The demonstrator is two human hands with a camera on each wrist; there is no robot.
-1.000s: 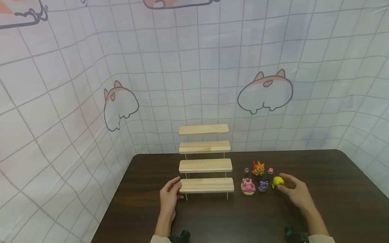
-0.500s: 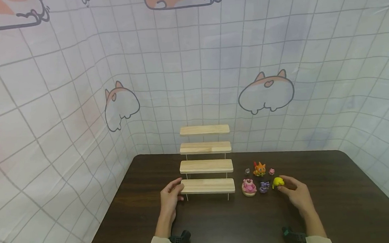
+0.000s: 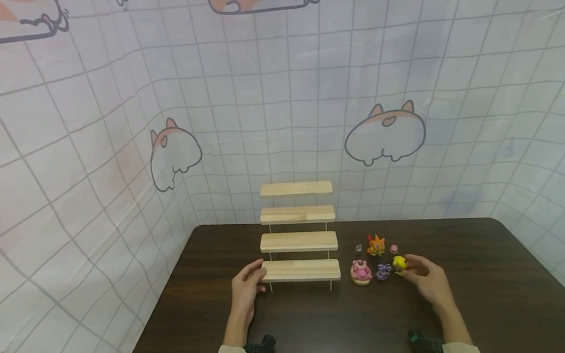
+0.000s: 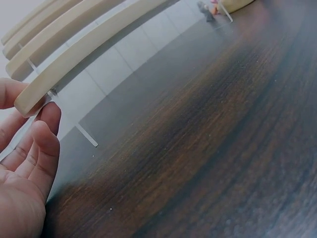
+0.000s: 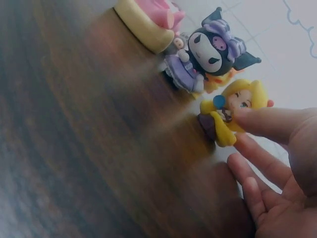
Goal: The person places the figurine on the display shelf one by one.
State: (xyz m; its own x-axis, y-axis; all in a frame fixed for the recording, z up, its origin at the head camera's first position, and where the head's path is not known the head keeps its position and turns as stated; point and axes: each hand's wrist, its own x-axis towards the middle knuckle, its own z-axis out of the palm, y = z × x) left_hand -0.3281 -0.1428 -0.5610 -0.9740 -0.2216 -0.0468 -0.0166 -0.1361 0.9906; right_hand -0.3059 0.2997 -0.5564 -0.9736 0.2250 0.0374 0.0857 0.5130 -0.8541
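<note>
My left hand (image 3: 243, 289) grips the left end of the lowest board of a four-tier wooden display stand (image 3: 301, 271). In the left wrist view the thumb lies over the board (image 4: 89, 57) and fingers curl below it. Between thumb and fingers, my right hand (image 3: 434, 285) pinches a small figurine with long yellow hair (image 5: 250, 91). That figurine stands close beside a figurine with a black-and-white head and purple bow (image 5: 208, 52). Left of these, a pink bear figurine (image 3: 360, 273) sits on a cream base.
Behind the front figurines are an orange figurine (image 3: 376, 245), a tiny grey one (image 3: 358, 249) and a tiny pink one (image 3: 393, 249). All stand on the dark wooden table (image 3: 322, 327), right of the stand. A gridded cloth (image 3: 276, 89) hangs behind the table.
The yellow-haired figurine has turned in my right hand and shifted slightly left, closer to the purple-bowed one. My left hand stays on the board's end.
</note>
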